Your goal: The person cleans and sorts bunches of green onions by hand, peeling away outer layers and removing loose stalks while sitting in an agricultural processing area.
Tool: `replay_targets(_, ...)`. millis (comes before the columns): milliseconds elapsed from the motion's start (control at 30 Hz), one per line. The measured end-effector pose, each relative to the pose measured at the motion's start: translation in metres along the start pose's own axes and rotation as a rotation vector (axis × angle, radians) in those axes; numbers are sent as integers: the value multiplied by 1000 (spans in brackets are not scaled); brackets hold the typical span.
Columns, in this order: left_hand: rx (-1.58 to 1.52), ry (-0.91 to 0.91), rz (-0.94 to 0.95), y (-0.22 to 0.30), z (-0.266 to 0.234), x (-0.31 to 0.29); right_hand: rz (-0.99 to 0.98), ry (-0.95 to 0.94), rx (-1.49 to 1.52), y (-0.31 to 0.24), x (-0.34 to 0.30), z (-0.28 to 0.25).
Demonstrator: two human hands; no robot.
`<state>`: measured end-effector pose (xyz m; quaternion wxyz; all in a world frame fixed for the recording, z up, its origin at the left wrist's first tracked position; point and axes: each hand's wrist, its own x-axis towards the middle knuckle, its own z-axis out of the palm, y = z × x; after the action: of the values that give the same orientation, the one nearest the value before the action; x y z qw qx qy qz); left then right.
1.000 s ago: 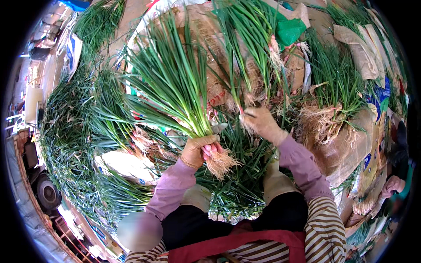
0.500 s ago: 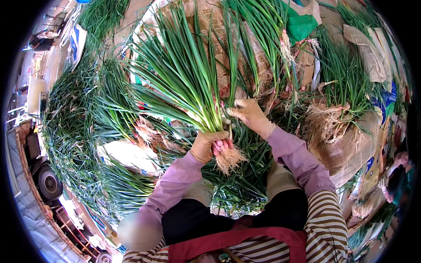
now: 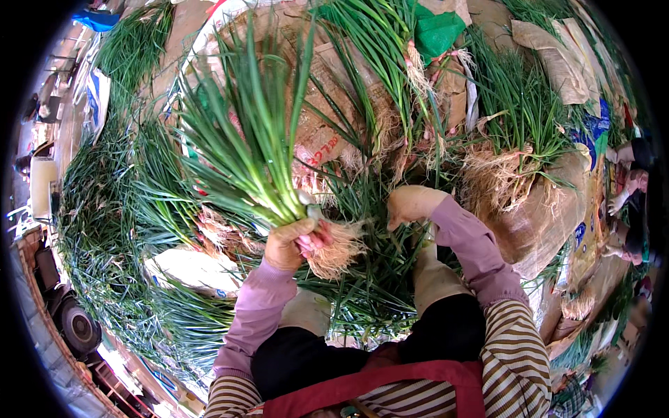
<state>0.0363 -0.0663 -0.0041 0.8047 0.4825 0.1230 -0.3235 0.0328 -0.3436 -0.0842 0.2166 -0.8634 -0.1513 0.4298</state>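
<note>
Over loose greens [image 3: 369, 296]: one onion bunch [image 3: 268, 167], clamped in left hand [image 3: 284, 245], gathering apparently underway; right hand [image 3: 416, 203] apart, hold unclear; next addition likely needing aligned roots [image 3: 336, 252].

Bare tan floor [image 3: 185, 33] shows at the upper left of the frame, and I see more of it at the top right. Down the left edge the place looks bright, almost washed out, around a pale, boxy container [image 3: 43, 188]. Below that sits a dark wheel [image 3: 80, 324], with grey panels [image 3: 43, 334] curving along the lower left rim. Something blue [image 3: 96, 21], too small to make out, lies near the upper left corner.
</note>
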Motion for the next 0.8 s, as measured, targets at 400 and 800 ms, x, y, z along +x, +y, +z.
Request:
replay_targets(400, -68, 32, 0, 3, -4, 10, -71, 915, -36, -20, 9, 0)
replay_targets(800, -42, 94, -26, 3, -5, 9, 273, 668, 289, -12, 22, -29)
